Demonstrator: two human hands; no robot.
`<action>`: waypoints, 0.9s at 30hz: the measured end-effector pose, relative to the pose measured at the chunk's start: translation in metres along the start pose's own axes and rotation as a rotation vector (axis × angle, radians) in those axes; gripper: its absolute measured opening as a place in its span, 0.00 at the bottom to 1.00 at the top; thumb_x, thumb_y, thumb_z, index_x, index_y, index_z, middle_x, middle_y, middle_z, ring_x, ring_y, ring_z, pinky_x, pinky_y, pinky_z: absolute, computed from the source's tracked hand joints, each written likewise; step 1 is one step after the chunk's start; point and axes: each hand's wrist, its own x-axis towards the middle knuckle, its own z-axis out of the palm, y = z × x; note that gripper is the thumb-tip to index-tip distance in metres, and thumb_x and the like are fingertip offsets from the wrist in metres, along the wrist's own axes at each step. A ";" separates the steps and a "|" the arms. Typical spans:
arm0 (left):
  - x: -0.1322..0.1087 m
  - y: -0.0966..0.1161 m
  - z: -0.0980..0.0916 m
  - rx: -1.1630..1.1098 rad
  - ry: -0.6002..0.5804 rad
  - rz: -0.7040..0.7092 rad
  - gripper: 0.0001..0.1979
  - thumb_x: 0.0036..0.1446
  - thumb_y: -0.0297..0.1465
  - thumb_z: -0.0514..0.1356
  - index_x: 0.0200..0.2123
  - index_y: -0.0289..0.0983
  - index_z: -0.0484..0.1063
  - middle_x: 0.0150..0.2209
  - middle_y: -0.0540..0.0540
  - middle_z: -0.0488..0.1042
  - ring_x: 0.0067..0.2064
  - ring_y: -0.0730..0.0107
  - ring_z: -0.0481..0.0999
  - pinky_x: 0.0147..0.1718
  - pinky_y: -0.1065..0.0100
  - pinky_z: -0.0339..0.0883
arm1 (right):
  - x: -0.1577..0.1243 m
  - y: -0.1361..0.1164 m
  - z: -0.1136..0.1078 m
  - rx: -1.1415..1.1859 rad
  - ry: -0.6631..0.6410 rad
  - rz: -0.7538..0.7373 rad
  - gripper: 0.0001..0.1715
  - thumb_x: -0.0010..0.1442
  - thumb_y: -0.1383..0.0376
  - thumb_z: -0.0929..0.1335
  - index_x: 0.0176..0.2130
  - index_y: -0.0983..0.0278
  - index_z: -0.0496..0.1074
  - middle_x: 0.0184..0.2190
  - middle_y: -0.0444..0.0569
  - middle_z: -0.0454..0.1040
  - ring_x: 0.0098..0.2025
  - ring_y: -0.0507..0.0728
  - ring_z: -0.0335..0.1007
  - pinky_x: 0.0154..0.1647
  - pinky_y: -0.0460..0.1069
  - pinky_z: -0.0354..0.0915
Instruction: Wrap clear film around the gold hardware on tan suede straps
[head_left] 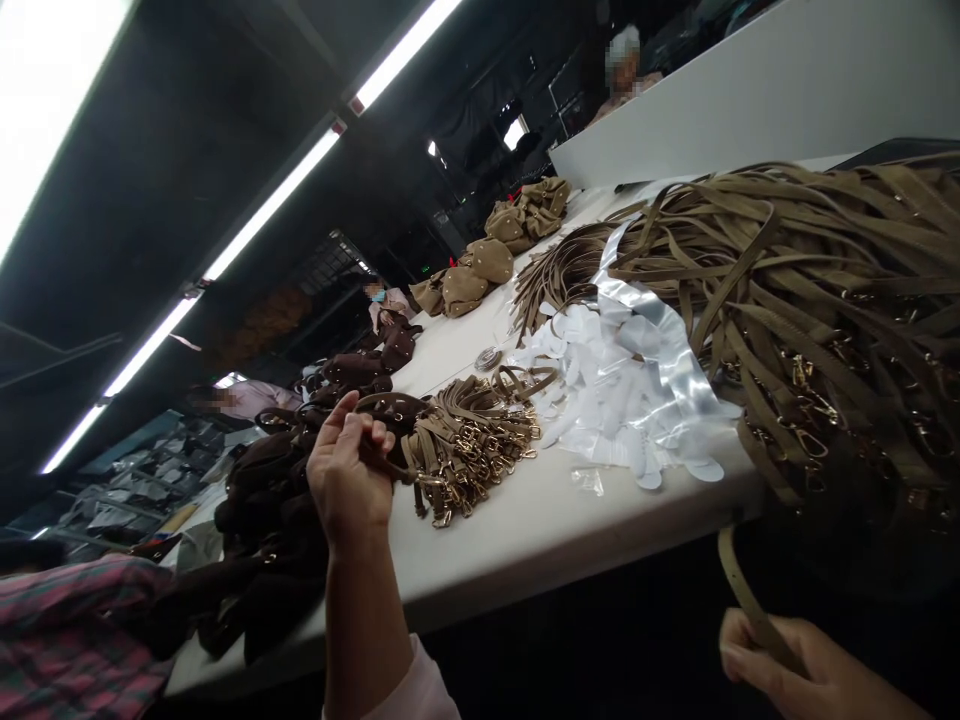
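Left hand (351, 475): closed on a thin brown strap (375, 403), above the white surface (555, 535).
Right hand (787, 650): gripping an olive-brown strap (739, 580), end curving upward, before the surface.
Short straps (457, 430): bundled, olive-brown, gold-toned clasps.
White slips (600, 410): heaped; any print too small to read.

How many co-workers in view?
4 visible: plaid-sleeved co-worker, lower left; pink-sleeved co-worker, beyond the dark-brown bags; masked co-worker, farther back; co-worker behind the white panel, upper right. Others may be hidden.
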 end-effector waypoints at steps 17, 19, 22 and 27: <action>-0.294 -0.055 -0.031 -0.071 -0.296 -0.909 0.27 0.56 0.37 0.65 0.58 0.44 0.63 0.22 0.51 0.68 0.17 0.81 0.58 0.16 0.79 0.51 | 0.028 -0.080 0.039 0.734 -0.363 0.105 0.25 0.62 0.52 0.70 0.51 0.67 0.69 0.50 0.58 0.74 0.18 0.40 0.35 0.15 0.40 0.34; -0.310 -0.074 -0.048 -0.083 -0.391 -0.982 0.26 0.57 0.39 0.65 0.57 0.44 0.63 0.22 0.51 0.69 0.16 0.81 0.58 0.16 0.78 0.50 | 0.030 -0.078 0.042 0.726 -0.337 0.072 0.25 0.61 0.54 0.70 0.53 0.65 0.67 0.45 0.53 0.75 0.17 0.40 0.34 0.14 0.40 0.34; -0.322 -0.098 -0.065 -0.030 -0.504 -1.057 0.27 0.55 0.41 0.66 0.56 0.41 0.66 0.25 0.48 0.73 0.21 0.75 0.67 0.22 0.74 0.59 | 0.033 -0.068 0.048 0.507 -0.250 -0.054 0.24 0.63 0.54 0.69 0.53 0.66 0.66 0.32 0.46 0.75 0.17 0.42 0.44 0.15 0.40 0.43; -0.318 -0.108 -0.042 -0.042 -0.531 -1.065 0.31 0.54 0.43 0.66 0.58 0.39 0.64 0.36 0.42 0.77 0.35 0.64 0.76 0.35 0.67 0.67 | 0.030 -0.039 0.063 -0.060 -0.142 -0.200 0.17 0.67 0.60 0.63 0.52 0.65 0.69 0.29 0.44 0.72 0.26 0.47 0.67 0.31 0.43 0.64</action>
